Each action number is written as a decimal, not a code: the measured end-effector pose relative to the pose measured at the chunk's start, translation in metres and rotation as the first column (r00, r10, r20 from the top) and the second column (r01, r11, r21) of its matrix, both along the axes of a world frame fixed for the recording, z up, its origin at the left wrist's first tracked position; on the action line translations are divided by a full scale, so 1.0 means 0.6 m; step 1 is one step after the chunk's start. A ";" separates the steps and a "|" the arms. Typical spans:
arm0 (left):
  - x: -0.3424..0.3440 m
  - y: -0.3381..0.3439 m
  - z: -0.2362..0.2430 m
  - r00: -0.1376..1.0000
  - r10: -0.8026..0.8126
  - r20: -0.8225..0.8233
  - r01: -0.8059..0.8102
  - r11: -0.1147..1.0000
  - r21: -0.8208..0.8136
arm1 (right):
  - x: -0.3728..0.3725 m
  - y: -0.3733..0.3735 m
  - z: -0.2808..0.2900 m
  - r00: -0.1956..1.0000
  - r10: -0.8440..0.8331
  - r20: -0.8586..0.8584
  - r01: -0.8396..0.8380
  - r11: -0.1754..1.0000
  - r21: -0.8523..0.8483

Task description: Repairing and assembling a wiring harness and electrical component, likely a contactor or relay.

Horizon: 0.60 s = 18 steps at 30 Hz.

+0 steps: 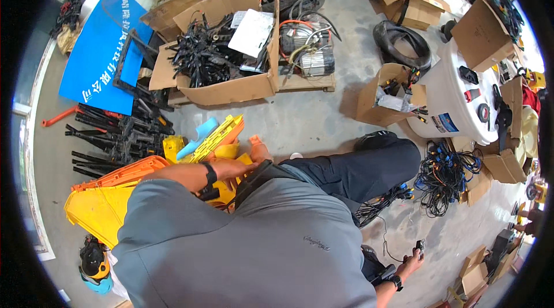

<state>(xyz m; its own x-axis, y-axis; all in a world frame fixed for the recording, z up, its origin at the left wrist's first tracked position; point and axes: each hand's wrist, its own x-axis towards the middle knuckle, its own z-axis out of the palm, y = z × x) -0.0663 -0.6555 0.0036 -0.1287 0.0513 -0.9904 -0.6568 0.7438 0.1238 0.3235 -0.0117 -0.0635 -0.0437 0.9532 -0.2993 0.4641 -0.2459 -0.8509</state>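
I am bent low over the floor in a grey shirt and dark trousers. My left hand [231,172], with a black band at its wrist, reaches among yellow and orange plastic parts [222,192] in front of my body. Its fingers are bent and partly hidden, so whether they grip a part is unclear. Just past it lies a pile of yellow, orange and light blue plastic panels [216,140]. Stretched out to the right, my right hand [411,264], wearing a dark watch, is closed round a small black device [420,245]. A thin dark cable [386,241] runs near that hand.
Black metal tubes [118,135] and a blue board [107,54] lie at left. Ahead is a cardboard box [231,95] of black parts beside a motor [306,48]. At right are a white drum [430,103], a smaller box [375,103] and tangled cables [444,178].
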 end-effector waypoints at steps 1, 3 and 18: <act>0.041 -0.025 -0.041 1.000 0.009 0.008 -0.009 1.000 -0.001 | 0.001 0.001 0.000 1.000 -0.006 0.018 0.006 1.000 -0.018; 0.096 -0.036 -0.063 0.855 0.516 0.056 -0.502 0.795 0.341 | -0.025 -0.021 0.017 0.999 0.002 0.035 -0.002 1.000 -0.001; 0.117 0.001 -0.013 0.735 0.228 -0.638 0.076 0.908 0.412 | -0.009 -0.024 0.025 0.999 0.038 0.034 -0.038 0.999 -0.018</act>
